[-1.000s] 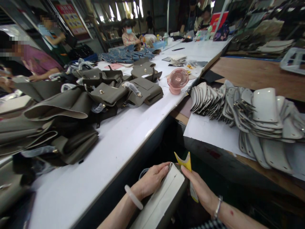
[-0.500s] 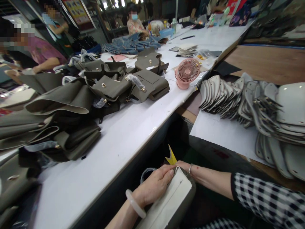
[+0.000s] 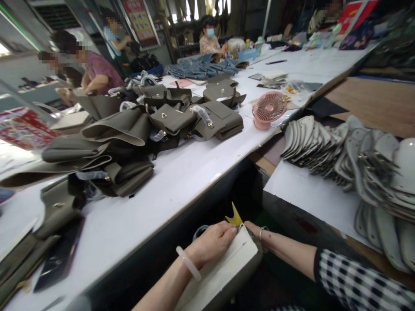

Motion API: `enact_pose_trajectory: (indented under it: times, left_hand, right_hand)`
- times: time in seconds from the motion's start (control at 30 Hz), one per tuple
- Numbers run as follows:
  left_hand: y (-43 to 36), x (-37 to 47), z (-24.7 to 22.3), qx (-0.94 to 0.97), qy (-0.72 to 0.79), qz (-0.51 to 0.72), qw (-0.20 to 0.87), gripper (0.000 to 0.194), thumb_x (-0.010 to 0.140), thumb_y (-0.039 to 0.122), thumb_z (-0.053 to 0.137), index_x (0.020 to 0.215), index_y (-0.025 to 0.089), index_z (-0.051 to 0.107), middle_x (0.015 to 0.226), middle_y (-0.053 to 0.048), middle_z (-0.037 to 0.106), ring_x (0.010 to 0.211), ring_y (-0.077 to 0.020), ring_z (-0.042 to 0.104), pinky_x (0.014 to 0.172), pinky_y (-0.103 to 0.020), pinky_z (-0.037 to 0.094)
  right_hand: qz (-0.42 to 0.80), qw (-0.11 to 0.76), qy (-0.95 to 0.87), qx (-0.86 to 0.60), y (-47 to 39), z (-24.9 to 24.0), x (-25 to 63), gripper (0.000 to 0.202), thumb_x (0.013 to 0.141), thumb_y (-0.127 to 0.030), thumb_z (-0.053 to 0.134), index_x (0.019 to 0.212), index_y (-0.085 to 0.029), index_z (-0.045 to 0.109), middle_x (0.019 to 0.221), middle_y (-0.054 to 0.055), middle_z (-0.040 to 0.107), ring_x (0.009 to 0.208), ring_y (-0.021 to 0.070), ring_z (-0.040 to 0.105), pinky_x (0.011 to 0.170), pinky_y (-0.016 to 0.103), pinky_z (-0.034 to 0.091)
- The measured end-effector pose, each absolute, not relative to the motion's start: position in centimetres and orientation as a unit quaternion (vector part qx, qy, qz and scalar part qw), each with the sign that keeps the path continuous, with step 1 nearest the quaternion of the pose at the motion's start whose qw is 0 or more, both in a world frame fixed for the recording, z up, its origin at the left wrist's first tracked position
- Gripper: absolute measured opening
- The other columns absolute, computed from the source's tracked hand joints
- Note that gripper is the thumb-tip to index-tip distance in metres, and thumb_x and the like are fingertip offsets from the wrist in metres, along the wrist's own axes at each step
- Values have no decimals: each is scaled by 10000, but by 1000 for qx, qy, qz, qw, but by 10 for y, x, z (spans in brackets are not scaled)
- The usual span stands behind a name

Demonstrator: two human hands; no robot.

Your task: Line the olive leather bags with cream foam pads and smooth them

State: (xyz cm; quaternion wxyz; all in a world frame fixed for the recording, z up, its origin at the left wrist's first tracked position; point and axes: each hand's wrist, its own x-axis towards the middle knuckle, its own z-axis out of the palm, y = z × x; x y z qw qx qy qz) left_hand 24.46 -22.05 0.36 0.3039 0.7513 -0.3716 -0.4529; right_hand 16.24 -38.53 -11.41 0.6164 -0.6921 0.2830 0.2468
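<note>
Low over my lap is an olive-grey bag (image 3: 238, 283) with a cream-white flat panel (image 3: 223, 270) facing up. My left hand (image 3: 215, 242) is closed on the bag's far left edge, its thumb lying on the cream panel. At the far corner my right hand (image 3: 253, 230) grips the bag from the other side, its fingertips hidden. Just beyond both hands a yellow piece with a notched, two-pointed end (image 3: 234, 215) sticks up; what it belongs to is hidden. Beside my left hand shows a plastic-wrapped loop (image 3: 199, 232), perhaps a handle.
Several olive-grey bags (image 3: 175, 116) lie piled on the long white table (image 3: 181, 172). A pink fan (image 3: 269, 110) stands near its edge. Stacked pale grey flaps (image 3: 327, 147) cover a side surface at right. Co-workers, one in a purple shirt (image 3: 103, 71), sit beyond.
My view has swung left and slightly up, so the table's things appear farther right and lower. Both hands keep their hold on the bag, with little change in position.
</note>
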Motion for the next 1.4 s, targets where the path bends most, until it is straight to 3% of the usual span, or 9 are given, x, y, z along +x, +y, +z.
enact_pose_trajectory:
  times: [0.13,0.23,0.33,0.47,0.57,0.63,0.8,0.97,1.4]
  left_hand:
    - [-219,242,1,767,-341,-439,320,489,971,461,352,825,136,688,794,-51,658,742,-176,559,692,-295,402]
    - [-219,241,-1,770,-314,-441,339,420,946,468,417,1003,172,708,962,-42,703,865,-187,606,778,-291,421]
    - [-219,240,-2,782,-268,-444,346,481,902,504,484,1193,149,629,974,-73,696,853,-198,610,734,-294,430]
    - [-217,241,-3,769,-234,-462,373,753,900,512,500,1515,126,302,764,-7,629,673,-146,535,608,-257,376]
    - [-216,240,-2,761,-230,-466,389,896,906,486,517,1583,157,31,763,16,602,667,-132,509,619,-250,373]
    - [-216,240,0,759,-235,-464,392,891,912,477,513,1584,202,-3,768,26,593,661,-130,498,626,-252,374]
    - [-216,239,6,773,-273,-431,376,710,932,444,479,1569,292,202,740,31,565,652,-136,483,652,-261,363]
    - [-217,241,7,771,-327,-409,362,401,958,423,422,1291,263,577,848,-2,619,744,-159,555,721,-278,381]
    - [-217,240,6,785,-352,-387,331,357,986,463,357,1041,212,604,843,-17,627,727,-160,566,722,-276,383]
  right_hand:
    - [184,518,304,-778,-434,-86,150,323,887,-467,603,918,-148,567,635,-1,584,495,123,551,455,213,382]
    - [253,499,257,-788,-471,-49,142,509,928,-655,420,1005,-162,516,535,-25,547,382,128,501,375,211,377]
    - [389,477,140,-776,-485,-17,148,597,867,-749,447,959,-168,552,518,-34,528,380,122,482,351,202,358]
    - [335,353,-53,-872,-474,1,175,471,842,-632,603,827,-162,622,668,6,610,561,125,542,476,207,318]
    - [205,214,-123,-947,-461,4,195,428,953,-527,485,773,-171,640,705,35,649,652,154,572,589,255,303]
    - [124,132,-155,-971,-454,4,203,499,1008,-487,383,721,-165,634,704,62,665,667,166,579,640,291,291]
    - [59,60,-259,-962,-441,6,214,562,1049,-443,287,737,-154,654,703,88,683,651,170,577,650,329,252]
    - [43,36,-287,-956,-436,3,219,533,1044,-422,314,709,-170,643,673,71,683,616,177,583,623,336,217]
    - [21,17,-297,-954,-434,-2,215,530,1042,-411,317,663,-205,625,615,36,674,554,180,581,596,344,185]
